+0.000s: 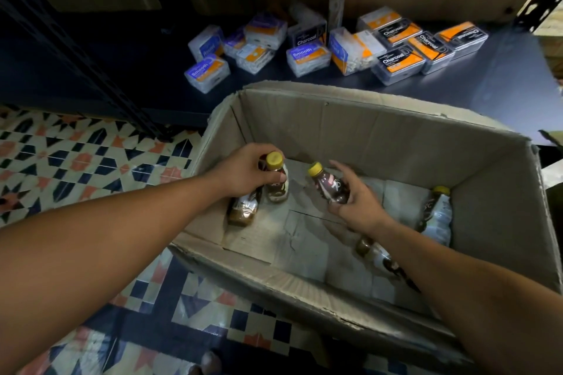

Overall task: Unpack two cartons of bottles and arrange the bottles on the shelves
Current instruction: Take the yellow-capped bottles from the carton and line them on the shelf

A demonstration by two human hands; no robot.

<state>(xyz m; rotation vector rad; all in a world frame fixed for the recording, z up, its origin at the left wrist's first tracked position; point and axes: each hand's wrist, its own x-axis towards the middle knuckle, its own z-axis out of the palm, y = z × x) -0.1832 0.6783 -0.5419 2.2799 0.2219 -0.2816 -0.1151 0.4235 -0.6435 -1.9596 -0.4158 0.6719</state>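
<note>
An open cardboard carton [380,137] stands on the floor, holding a few small brown bottles with yellow caps. My left hand [243,173] reaches into its left side and grips two upright bottles [275,183] near their tops. My right hand [356,201] holds a tilted bottle [330,186] above the carton's bottom, fingers curled round its body. Another bottle [437,213] stands at the carton's right wall. One more bottle [384,262] lies on the bottom, partly hidden under my right forearm.
A dark low shelf [502,76] behind the carton carries several small clear boxes [307,49] labelled Smooth, Round and Charcoal. A black perforated shelf upright [100,70] runs at left. Patterned tile floor [76,161] lies at left and below.
</note>
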